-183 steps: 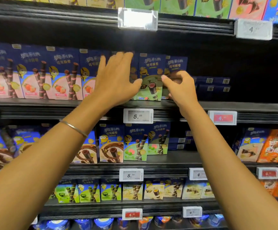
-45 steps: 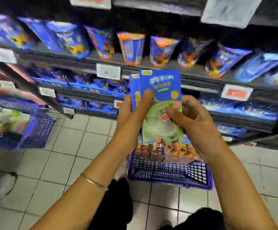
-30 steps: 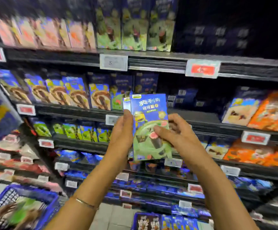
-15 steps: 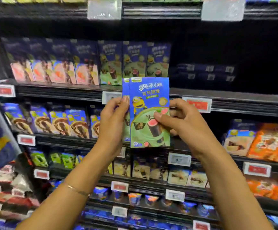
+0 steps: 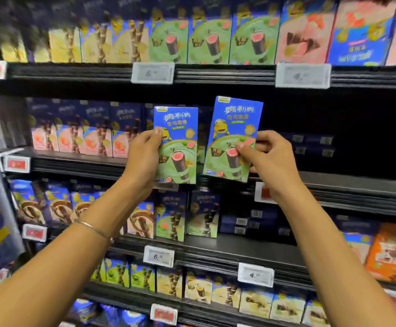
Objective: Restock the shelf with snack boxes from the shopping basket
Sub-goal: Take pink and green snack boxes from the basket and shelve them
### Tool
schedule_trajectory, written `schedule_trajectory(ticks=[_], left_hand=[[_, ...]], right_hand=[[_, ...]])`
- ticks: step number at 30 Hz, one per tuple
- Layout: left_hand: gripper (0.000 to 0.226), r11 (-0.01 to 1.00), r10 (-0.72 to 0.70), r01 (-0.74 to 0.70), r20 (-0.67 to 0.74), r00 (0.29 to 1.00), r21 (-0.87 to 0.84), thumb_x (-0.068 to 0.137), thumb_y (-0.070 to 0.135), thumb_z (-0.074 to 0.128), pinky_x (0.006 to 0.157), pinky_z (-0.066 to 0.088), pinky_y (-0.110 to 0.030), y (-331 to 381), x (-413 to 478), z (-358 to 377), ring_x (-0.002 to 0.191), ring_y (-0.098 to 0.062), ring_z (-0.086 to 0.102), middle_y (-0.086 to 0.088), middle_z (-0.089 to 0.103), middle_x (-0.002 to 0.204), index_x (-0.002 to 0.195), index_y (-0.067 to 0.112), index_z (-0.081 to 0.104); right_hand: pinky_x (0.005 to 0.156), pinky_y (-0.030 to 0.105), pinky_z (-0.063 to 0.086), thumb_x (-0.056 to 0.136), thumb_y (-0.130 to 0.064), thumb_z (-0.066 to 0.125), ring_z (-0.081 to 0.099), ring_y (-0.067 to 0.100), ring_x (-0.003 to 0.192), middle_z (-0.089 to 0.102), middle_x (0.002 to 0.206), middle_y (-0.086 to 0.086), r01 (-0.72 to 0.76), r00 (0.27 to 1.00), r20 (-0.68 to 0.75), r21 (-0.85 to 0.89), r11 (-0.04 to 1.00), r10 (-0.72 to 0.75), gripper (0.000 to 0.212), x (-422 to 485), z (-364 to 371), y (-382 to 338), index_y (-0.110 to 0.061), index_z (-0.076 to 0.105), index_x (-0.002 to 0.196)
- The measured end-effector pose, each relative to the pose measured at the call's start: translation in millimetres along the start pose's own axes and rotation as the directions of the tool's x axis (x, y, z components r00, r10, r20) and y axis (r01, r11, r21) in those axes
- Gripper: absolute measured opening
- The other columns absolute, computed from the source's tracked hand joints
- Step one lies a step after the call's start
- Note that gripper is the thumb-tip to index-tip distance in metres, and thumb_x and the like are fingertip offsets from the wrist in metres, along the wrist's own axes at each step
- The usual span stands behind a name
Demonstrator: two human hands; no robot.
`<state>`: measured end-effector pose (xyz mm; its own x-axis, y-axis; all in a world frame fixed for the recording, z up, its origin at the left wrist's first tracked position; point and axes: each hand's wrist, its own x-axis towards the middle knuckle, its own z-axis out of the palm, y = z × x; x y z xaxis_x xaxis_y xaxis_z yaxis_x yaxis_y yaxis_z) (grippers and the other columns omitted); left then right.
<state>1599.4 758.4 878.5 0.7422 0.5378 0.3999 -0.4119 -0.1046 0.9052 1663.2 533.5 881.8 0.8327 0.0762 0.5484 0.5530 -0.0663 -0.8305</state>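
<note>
Before shelf (image 5: 74,164), left hand (image 5: 142,159) holding box (image 5: 180,128), right hand (image 5: 271,160) second box (image 5: 236,119)

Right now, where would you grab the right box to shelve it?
Take the right box by its right edge, mid-height, from the right: thumb in front, fingers behind, as the right hand does. It is tall, thin, nearly upright, and the left box crowds its other side.

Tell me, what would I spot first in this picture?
In the middle, the left hand holds up the left box, blue and green, and the right hand pinches the right box, slightly tilted. Behind them, the middle shelf has a dark gap at right. Matching green boxes line the shelf above.
</note>
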Motion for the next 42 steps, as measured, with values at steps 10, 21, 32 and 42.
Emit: schedule_trajectory(ticks=[10,21,32,42], left_hand=[[0.027,0.998,-0.011,0.012,0.017,1.000,-0.060,0.113,0.028,0.046,0.081,0.062,-0.042,-0.6,36.2,-9.5,0.091,-0.023,0.076,-0.012,0.078,0.111,0.118,0.008,0.064],[0.026,0.996,0.045,-0.041,0.043,0.998,-0.085,0.112,0.025,0.048,0.094,0.061,-0.049,-4.9,40.6,-4.5,0.110,-0.029,0.074,-0.010,0.074,0.123,0.131,0.010,0.059],[0.024,0.986,0.081,-0.082,-0.013,0.997,-0.144,0.111,0.025,0.050,0.072,0.062,-0.028,-9.1,45.7,-7.0,0.092,-0.014,0.075,-0.002,0.074,0.113,0.129,0.011,0.059],[0.019,0.981,0.107,-0.111,-0.034,0.994,-0.162,0.111,0.024,0.052,0.065,0.060,-0.023,-10.8,48.9,-8.8,0.088,-0.010,0.076,0.001,0.075,0.107,0.124,0.014,0.060]], right_hand=[[0.068,0.024,0.050,0.085,-0.029,0.080,0.068,0.012,0.090,0.071,0.093,-0.005,0.010,0.987,-0.146,-0.365,0.931,-0.068,0.039,34.3,19.7,12.4,-0.021,0.062,0.118],[0.086,0.046,0.055,0.080,-0.038,0.081,0.061,0.024,0.105,0.064,0.112,0.006,-0.024,0.976,-0.193,-0.551,0.834,-0.099,0.045,43.1,39.0,21.8,-0.016,0.062,0.114],[0.085,0.048,0.057,0.081,-0.040,0.081,0.063,0.028,0.103,0.062,0.117,0.008,-0.071,0.971,-0.225,-0.582,0.810,-0.077,0.050,45.6,48.6,19.1,-0.014,0.060,0.118],[0.085,0.048,0.057,0.083,-0.042,0.079,0.062,0.029,0.105,0.061,0.120,0.010,-0.098,0.973,-0.227,-0.601,0.793,-0.052,0.053,47.6,51.6,19.8,-0.012,0.057,0.120]])
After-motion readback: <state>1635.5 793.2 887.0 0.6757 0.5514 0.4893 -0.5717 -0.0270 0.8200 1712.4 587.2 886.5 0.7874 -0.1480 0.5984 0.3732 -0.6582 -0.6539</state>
